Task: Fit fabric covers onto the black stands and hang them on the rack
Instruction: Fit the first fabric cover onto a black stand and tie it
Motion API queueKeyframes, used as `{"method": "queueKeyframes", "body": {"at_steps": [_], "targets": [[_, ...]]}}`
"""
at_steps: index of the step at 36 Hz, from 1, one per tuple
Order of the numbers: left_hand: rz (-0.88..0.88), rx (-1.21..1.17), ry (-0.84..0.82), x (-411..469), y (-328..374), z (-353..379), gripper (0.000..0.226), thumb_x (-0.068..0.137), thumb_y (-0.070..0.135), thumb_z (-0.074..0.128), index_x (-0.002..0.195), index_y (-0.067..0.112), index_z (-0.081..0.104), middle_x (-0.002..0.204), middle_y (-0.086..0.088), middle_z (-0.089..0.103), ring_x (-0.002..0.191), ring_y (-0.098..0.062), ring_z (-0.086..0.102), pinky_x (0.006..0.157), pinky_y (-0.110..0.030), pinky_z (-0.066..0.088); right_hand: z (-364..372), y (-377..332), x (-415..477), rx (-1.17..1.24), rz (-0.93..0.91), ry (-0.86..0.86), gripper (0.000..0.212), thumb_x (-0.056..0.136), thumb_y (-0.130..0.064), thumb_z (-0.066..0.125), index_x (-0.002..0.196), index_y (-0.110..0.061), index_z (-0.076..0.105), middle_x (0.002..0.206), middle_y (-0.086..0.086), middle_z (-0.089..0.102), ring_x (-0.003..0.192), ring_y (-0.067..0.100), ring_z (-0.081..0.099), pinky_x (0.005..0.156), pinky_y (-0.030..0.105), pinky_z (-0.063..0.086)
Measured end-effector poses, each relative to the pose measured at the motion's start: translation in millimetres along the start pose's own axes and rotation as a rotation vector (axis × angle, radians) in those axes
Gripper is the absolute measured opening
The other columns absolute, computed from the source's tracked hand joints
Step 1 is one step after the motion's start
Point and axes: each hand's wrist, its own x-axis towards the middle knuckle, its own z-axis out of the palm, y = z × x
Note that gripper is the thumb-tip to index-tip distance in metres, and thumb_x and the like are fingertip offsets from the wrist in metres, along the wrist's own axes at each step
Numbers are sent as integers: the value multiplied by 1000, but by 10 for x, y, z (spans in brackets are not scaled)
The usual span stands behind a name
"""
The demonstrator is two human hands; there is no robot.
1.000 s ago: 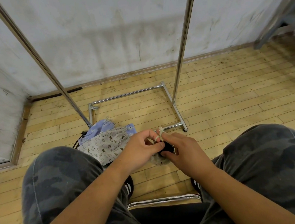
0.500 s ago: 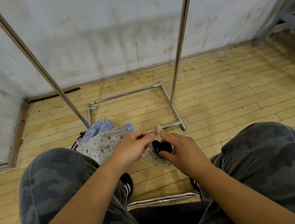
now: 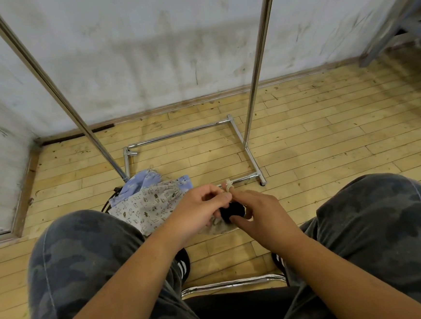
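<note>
Left grip: our left hand (image 3: pixel 200 208) is curled, thumb and forefinger pinching the pale cord (image 3: pixel 228 185) just under its knot.
Right grip: our right hand (image 3: pixel 261 213) clasps the black stand (image 3: pixel 231 211) between thumb and bent fingers. The forefinger is raised, with the cord looped at its tip.
Task item: the black stand sits between both hands, above the floor and between our knees. The fabric cover (image 3: pixel 218 230) is bunched beneath it; we cannot tell how far it is on.
Step in hand: we judge this to be fitting and cinching the cover.
Method: we advise holding the stand steady, drawing the fabric up evenly, then pulling the cord straight so that it does not snag.
Reserve stock: the spare covers (image 3: pixel 145 207) lie on the floor beside our left knee.
Destination: the rack (image 3: pixel 256 62) stands just beyond.
</note>
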Motion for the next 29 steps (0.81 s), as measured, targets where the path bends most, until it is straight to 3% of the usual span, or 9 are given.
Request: {"method": "queueKeyframes", "body": {"at_steps": [3, 7, 9, 11, 13, 15, 19, 22, 29], "targets": [[-10, 29, 34, 26, -23, 18, 19, 93, 44, 71, 102, 28, 72, 97, -2, 75, 72, -8, 64, 65, -24, 48, 16, 5, 4, 15, -23, 4, 58, 90, -18, 75, 141, -37, 56, 110, -20, 57, 89, -4, 55, 76, 9, 43], [15, 153, 35, 35, -54, 31, 28, 88, 51, 72, 112, 37, 66, 113, 22, 70, 101, 6, 65, 82, -19, 48, 77, 41, -22, 56, -14, 15, 53, 96, -18, 68, 141, -40, 53, 123, -15, 49, 98, 4, 57, 84, 26, 57], [10, 129, 5, 27, -48, 22, 24, 90, 47, 72, 112, 40, 66, 111, 26, 70, 98, 9, 66, 82, -19, 50, 88, 53, -26, 84, -5, 12, 54, 98, -15, 64, 144, -40, 51, 122, -14, 47, 103, 7, 57, 86, 30, 58], [10, 113, -24, 35, -56, 20, 19, 92, 32, 73, 110, 37, 67, 106, 24, 73, 93, 6, 69, 76, -21, 50, 78, 42, -16, 130, 9, 17, 56, 99, -11, 62, 146, -38, 50, 116, -12, 46, 102, 8, 56, 87, 29, 57], [2, 111, -41, 42, -70, 51, 26, 91, 19, 72, 112, 31, 66, 108, 17, 75, 91, -8, 73, 72, -25, 50, 65, 27, -4, 151, 19, 28, 62, 98, -6, 61, 150, -39, 48, 111, -9, 44, 99, 8, 54, 84, 23, 55], [-5, 110, -59, 45, -88, 94, 29, 90, 18, 72, 116, 28, 64, 109, 14, 75, 89, -20, 73, 65, -28, 51, 56, 27, 0, 132, 20, 19, 69, 97, -4, 59, 154, -40, 43, 109, -7, 43, 99, 7, 52, 84, 19, 51], [30, 85, -51, 25, -76, 137, 19, 96, 25, 69, 114, 22, 65, 92, 14, 75, 76, -6, 71, 57, -16, 47, 63, 46, -26, 91, -28, -35, 63, 99, -4, 56, 152, -35, 44, 113, -9, 42, 102, 6, 52, 88, 23, 51], [50, 109, -21, 26, -74, 128, 10, 100, 21, 62, 103, 11, 64, 78, 13, 73, 69, -5, 68, 54, -11, 44, 58, 24, -49, 59, -76, -72, 56, 99, -7, 54, 150, -29, 45, 114, -8, 43, 100, 9, 52, 88, 28, 52], [21, 120, 57, 47, -86, 112, 15, 102, 27, 55, 101, 27, 69, 90, -1, 77, 86, -28, 72, 64, -34, 49, 48, 40, -18, 36, -81, 13, 60, 96, -4, 57, 147, -34, 53, 118, -9, 51, 103, 9, 55, 86, 29, 54]]}}
